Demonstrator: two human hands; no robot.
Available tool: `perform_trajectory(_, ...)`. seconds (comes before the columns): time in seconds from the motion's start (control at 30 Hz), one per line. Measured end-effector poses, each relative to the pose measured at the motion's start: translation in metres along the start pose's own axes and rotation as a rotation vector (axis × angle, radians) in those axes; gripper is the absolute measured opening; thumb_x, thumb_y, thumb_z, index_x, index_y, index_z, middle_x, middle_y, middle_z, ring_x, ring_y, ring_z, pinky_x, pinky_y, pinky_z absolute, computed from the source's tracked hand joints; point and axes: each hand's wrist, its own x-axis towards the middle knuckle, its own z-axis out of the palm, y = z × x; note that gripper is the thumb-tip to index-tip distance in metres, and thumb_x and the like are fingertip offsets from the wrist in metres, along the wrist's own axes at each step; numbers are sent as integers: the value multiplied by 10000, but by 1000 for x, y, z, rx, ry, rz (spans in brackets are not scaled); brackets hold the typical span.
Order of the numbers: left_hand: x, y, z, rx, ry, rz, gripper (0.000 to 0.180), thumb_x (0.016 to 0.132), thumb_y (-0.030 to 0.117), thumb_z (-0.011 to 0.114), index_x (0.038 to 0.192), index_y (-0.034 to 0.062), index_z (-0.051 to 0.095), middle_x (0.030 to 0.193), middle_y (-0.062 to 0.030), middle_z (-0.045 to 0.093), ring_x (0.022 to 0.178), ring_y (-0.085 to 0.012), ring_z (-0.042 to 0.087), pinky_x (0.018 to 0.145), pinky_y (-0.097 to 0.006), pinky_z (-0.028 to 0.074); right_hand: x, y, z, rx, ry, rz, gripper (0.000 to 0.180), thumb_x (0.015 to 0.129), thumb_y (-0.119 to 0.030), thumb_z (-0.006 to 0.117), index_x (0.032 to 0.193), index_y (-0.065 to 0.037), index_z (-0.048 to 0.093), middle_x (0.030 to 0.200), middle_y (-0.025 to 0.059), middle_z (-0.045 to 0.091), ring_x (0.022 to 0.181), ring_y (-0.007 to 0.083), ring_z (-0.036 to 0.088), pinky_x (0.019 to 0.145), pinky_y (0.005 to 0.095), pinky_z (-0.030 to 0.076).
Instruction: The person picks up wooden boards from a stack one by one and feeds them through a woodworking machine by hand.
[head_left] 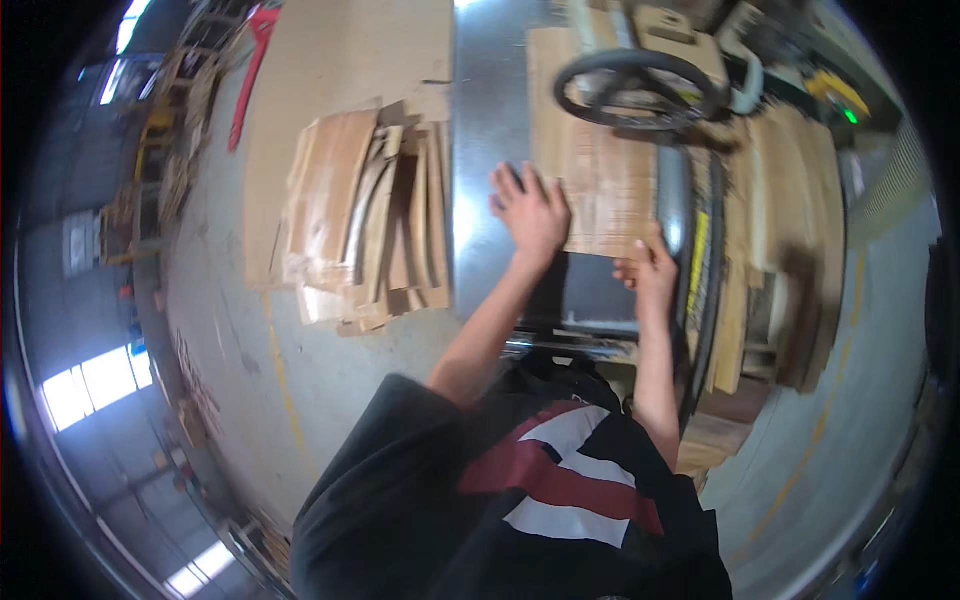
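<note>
Black shirt with red and white stripes (pixel 540 480): lower centre, nearest the lens.
Thin tan wood veneer sheet (pixel 600 190): upper centre, on grey metal machine bed (pixel 485 150); may skew if pushed unevenly.
Left hand (pixel 532 210): open, flat on sheet edge.
Right hand (pixel 648 272): gripping near corner; pinch hazard.

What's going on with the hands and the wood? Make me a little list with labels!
Left hand: left hand lies flat, fingers spread, on the left edge of the wood sheet
Right hand: right hand grips the sheet's near corner
Sheet rests on: metal machine table
Behind the sheet: black ring-shaped wheel
Left of the table: pile of curved wood pieces on a big board
Right side: stacked wood strips
Floor: grey concrete floor with a yellow line
</note>
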Motion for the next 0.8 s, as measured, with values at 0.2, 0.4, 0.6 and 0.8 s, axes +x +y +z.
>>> perform_trajectory(0.2,62,-51,-25,-322,48,217,441,856,327,672,1181,30,654,1406,-362,387,1306,-506,386,1080,-580,310,31,-25,25,-26,14,25,534,1003,-180,559,1502,-149,373,730,95,687,527,109,607,434,207,376)
perform_trajectory(0.4,148,-227,-173,232,358,-70,715,787,571,725,1232,18,642,1326,-330,507,1280,-395,464,1057,-495,364,72,-44,33,-18,58,2,524,990,-193,576,1483,-138,406,723,106,687,504,120,602,404,213,362)
perform_trajectory(0.6,93,-253,-202,318,90,-189,753,897,633,479,1431,103,455,1440,-336,362,1352,-481,321,1117,-574,215,106,-50,49,-76,122,-176,627,1010,-225,531,1540,-82,226,704,106,679,464,128,583,375,237,357)
perform_trajectory(0.8,-33,-163,-151,300,193,-48,735,805,611,645,1371,155,540,1403,-299,409,1262,-493,385,1028,-612,299,50,-11,29,-92,-124,-422,572,999,-240,547,1478,-15,330,661,63,607,481,120,548,445,256,415)
